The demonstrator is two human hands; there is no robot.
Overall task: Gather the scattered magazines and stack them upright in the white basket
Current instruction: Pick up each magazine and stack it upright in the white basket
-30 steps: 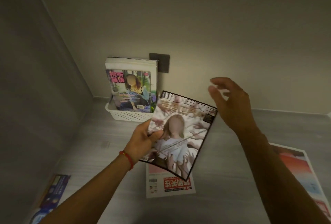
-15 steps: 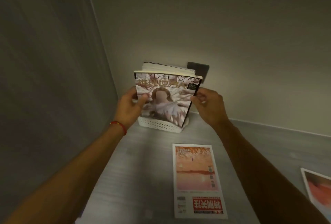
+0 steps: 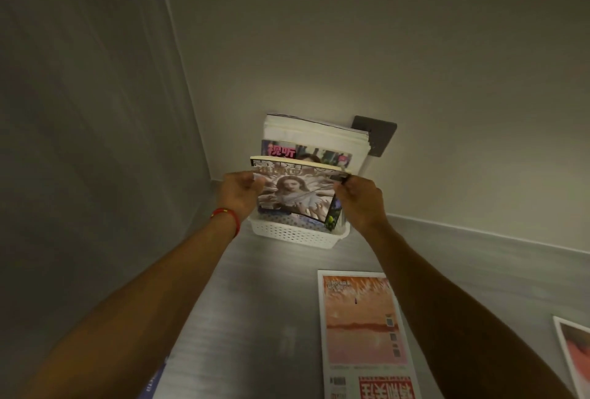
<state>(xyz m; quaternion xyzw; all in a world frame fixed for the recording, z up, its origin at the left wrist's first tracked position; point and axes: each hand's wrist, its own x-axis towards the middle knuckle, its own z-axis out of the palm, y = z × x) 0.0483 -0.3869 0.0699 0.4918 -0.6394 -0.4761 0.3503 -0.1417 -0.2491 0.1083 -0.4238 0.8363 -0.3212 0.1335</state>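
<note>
A white perforated basket (image 3: 293, 235) stands at the far end of the grey surface, against the wall corner. Several magazines (image 3: 314, 137) stand upright in its back. I hold a magazine with a pale figure on its cover (image 3: 295, 192) upright over the basket's front. My left hand (image 3: 239, 191) grips its left edge and my right hand (image 3: 357, 199) pinches its upper right corner. Its lower edge dips inside the basket rim. An orange-covered magazine (image 3: 360, 328) lies flat on the surface nearer to me.
Another magazine (image 3: 574, 354) lies flat at the right edge. A blue one (image 3: 158, 379) peeks out under my left forearm. A dark wall plate (image 3: 380, 137) sits behind the basket. A grey side wall (image 3: 95, 143) closes the left.
Both hands have carried the held magazine forward and down, from mid-air to the basket's front. My right hand, free a second ago, now pinches its corner.
</note>
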